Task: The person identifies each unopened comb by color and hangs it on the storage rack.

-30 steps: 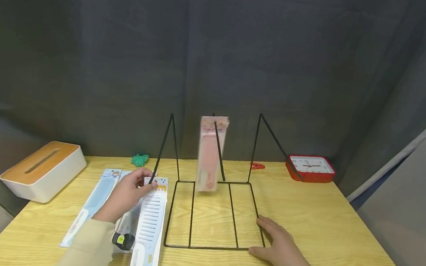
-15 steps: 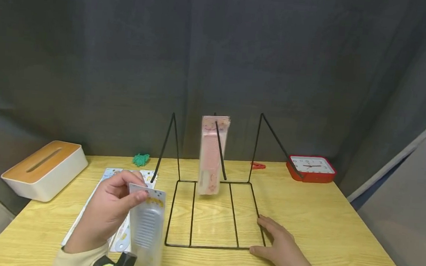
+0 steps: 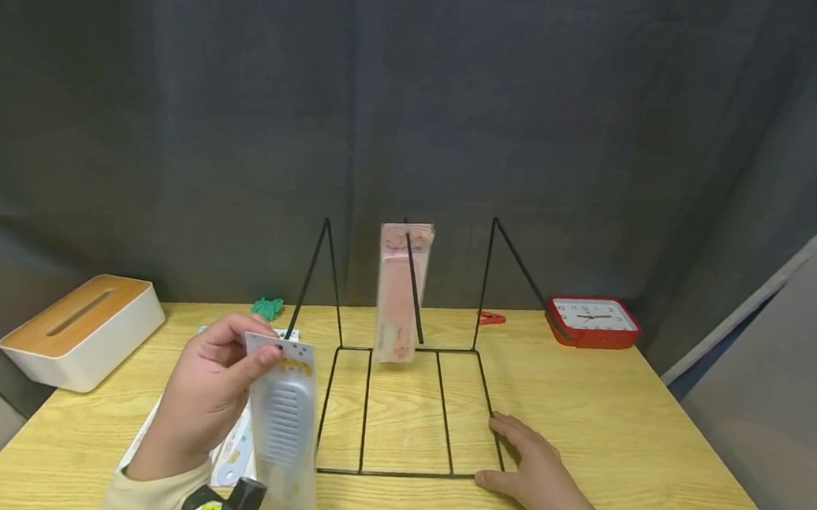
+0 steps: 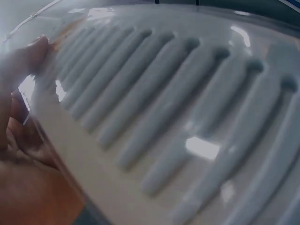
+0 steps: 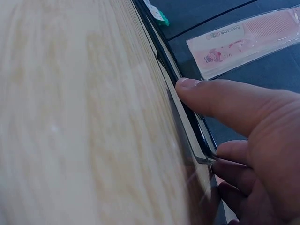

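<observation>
My left hand [image 3: 203, 391] pinches the top corner of a clear-packed pale blue comb [image 3: 281, 424] between thumb and fingers. The pack hangs down in front of the black wire rack [image 3: 365, 410], its top edge close to the tip of the left prong [image 3: 307, 283]; whether they touch I cannot tell. Comb teeth [image 4: 154, 108] fill the left wrist view. A packed pink comb [image 3: 398, 302] hangs on the rack's middle prong. My right hand [image 3: 538, 477] rests at the rack's front right corner, thumb [image 5: 220, 101] against the bar, fingers fairly straight.
Other packed blue combs [image 3: 234, 456] lie on the table, partly behind my left hand. A tissue box [image 3: 99, 352] stands at left, a red clock [image 3: 590, 343] at back right. A green bundle [image 3: 266, 307] and a red clip [image 3: 492, 318] lie behind the rack.
My left hand drew the blue comb pack off the pile, then raised it slightly toward the left prong's tip. The right hand stayed at the rack's corner.
</observation>
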Available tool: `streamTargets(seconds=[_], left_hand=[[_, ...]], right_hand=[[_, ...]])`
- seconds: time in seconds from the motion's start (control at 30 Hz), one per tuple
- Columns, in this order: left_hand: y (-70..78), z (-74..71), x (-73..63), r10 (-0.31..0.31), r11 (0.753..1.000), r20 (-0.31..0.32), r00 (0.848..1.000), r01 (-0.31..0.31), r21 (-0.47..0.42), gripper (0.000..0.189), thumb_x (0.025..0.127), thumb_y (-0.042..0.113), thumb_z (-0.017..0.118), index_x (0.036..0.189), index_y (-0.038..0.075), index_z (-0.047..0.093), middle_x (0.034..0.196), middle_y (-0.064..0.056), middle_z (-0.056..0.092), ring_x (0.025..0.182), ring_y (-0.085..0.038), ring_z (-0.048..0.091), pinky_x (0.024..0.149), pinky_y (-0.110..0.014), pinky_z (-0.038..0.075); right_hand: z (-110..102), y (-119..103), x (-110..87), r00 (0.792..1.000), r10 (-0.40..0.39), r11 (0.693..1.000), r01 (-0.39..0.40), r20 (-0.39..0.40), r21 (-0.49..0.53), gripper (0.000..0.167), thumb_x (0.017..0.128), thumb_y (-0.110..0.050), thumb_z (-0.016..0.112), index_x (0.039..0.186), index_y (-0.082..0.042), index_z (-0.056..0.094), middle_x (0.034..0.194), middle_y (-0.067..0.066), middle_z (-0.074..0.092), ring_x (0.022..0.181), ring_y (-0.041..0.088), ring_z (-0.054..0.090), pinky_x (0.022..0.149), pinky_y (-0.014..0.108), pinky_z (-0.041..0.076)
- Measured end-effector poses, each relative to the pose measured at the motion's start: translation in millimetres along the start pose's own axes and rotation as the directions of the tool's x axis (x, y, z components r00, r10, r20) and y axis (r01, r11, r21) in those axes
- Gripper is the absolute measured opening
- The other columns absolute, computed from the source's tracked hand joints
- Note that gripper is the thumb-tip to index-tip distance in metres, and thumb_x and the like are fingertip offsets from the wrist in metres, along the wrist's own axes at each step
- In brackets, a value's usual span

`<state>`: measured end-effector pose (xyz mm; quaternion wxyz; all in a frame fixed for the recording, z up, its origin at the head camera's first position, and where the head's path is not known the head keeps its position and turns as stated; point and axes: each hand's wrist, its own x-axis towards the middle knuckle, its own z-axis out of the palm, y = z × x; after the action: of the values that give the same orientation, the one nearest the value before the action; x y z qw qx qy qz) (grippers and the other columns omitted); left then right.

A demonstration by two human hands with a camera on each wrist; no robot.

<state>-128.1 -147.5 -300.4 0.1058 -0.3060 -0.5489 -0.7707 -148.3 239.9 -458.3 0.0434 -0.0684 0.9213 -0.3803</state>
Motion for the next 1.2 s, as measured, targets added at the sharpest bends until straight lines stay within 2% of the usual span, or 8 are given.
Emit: streamTargets(seconds=[0.2, 0.37, 0.5, 0.6, 0.8, 0.93, 1.03, 1.2], left_hand=[[-3.7, -1.4, 2.4, -0.014, 1.000, 0.012, 1.000, 0.014, -0.025, 0.020, 0.095, -0.010, 0.061, 0.102, 0.007, 0.069, 0.103, -0.003, 0.065, 0.091, -0.013, 0.063, 0.075, -0.026, 0.055], [-13.0, -3.3, 8.1, -0.028, 0.999, 0.024, 0.999, 0.028, -0.030, 0.022, 0.097, -0.009, 0.057, 0.104, 0.009, 0.069, 0.100, 0.001, 0.066, 0.091, -0.009, 0.061, 0.079, -0.022, 0.052], [-20.2, -4.8, 18.9, -0.070, 0.997, -0.039, 0.997, 0.072, 0.037, 0.021, 0.098, -0.006, 0.058, 0.100, 0.013, 0.068, 0.095, 0.004, 0.065, 0.088, -0.008, 0.059, 0.079, -0.021, 0.051], [-25.0, -6.7, 32.4, -0.121, 0.987, -0.106, 0.987, 0.132, 0.095, 0.020, 0.097, -0.004, 0.061, 0.097, 0.016, 0.067, 0.094, 0.004, 0.065, 0.088, -0.008, 0.059, 0.080, -0.021, 0.051], [-28.3, -14.5, 61.3, -0.214, 0.944, -0.165, 0.963, 0.247, 0.220, 0.003, 0.097, 0.011, 0.067, 0.098, 0.014, 0.065, 0.094, 0.001, 0.065, 0.088, -0.012, 0.060, 0.076, -0.025, 0.052], [-27.6, -20.7, 76.6, -0.280, 0.902, -0.194, 0.940, 0.327, 0.283, 0.005, 0.098, 0.017, 0.067, 0.100, 0.014, 0.064, 0.096, 0.001, 0.065, 0.090, -0.013, 0.060, 0.076, -0.025, 0.051], [-29.7, -25.1, 89.3, -0.320, 0.878, -0.219, 0.922, 0.376, 0.297, 0.006, 0.099, 0.017, 0.065, 0.103, 0.014, 0.063, 0.101, 0.001, 0.064, 0.093, -0.014, 0.060, 0.077, -0.025, 0.050], [-38.9, -31.4, 115.0, -0.339, 0.834, -0.253, 0.906, 0.414, 0.366, 0.012, 0.101, 0.022, 0.064, 0.109, 0.013, 0.062, 0.106, 0.001, 0.063, 0.095, -0.014, 0.057, 0.077, -0.025, 0.047]], right_hand=[[-0.2, -0.7, 0.3, 1.000, 0.004, 1.000, -0.004, -0.002, 0.001, 0.089, 0.074, -0.049, 0.086, 0.145, -0.006, 0.052, 0.155, 0.015, 0.043, 0.144, 0.044, 0.032, 0.110, 0.067, 0.026], [-2.2, -0.9, -2.7, 1.000, -0.009, 1.000, 0.009, 0.005, 0.008, 0.088, 0.076, -0.047, 0.085, 0.146, -0.004, 0.051, 0.155, 0.016, 0.042, 0.144, 0.046, 0.031, 0.109, 0.069, 0.024], [-3.2, -0.3, -4.4, 1.000, -0.023, 1.000, 0.023, 0.010, 0.017, 0.088, 0.078, -0.046, 0.084, 0.146, -0.003, 0.050, 0.156, 0.018, 0.041, 0.144, 0.047, 0.030, 0.109, 0.070, 0.024], [-2.5, 0.3, -3.7, 1.000, -0.014, 1.000, 0.014, 0.007, 0.022, 0.087, 0.078, -0.045, 0.084, 0.146, -0.004, 0.050, 0.156, 0.016, 0.041, 0.144, 0.045, 0.030, 0.110, 0.068, 0.024], [-0.1, 1.3, -2.4, 1.000, -0.004, 1.000, 0.004, 0.004, 0.031, 0.087, 0.079, -0.044, 0.083, 0.148, -0.004, 0.049, 0.157, 0.015, 0.040, 0.145, 0.044, 0.031, 0.111, 0.066, 0.025], [0.0, 1.1, -2.0, 1.000, -0.003, 1.000, 0.003, 0.003, 0.031, 0.085, 0.080, -0.043, 0.083, 0.148, -0.004, 0.049, 0.157, 0.014, 0.040, 0.144, 0.043, 0.031, 0.111, 0.066, 0.026], [0.2, 0.6, -1.7, 1.000, -0.003, 0.999, 0.003, 0.002, 0.033, 0.085, 0.080, -0.042, 0.083, 0.148, -0.004, 0.049, 0.157, 0.014, 0.040, 0.144, 0.043, 0.032, 0.111, 0.065, 0.026], [1.5, 1.0, -2.0, 1.000, -0.002, 0.999, 0.002, -0.004, 0.043, 0.085, 0.080, -0.042, 0.084, 0.148, -0.004, 0.049, 0.157, 0.014, 0.041, 0.145, 0.042, 0.031, 0.112, 0.064, 0.026]])
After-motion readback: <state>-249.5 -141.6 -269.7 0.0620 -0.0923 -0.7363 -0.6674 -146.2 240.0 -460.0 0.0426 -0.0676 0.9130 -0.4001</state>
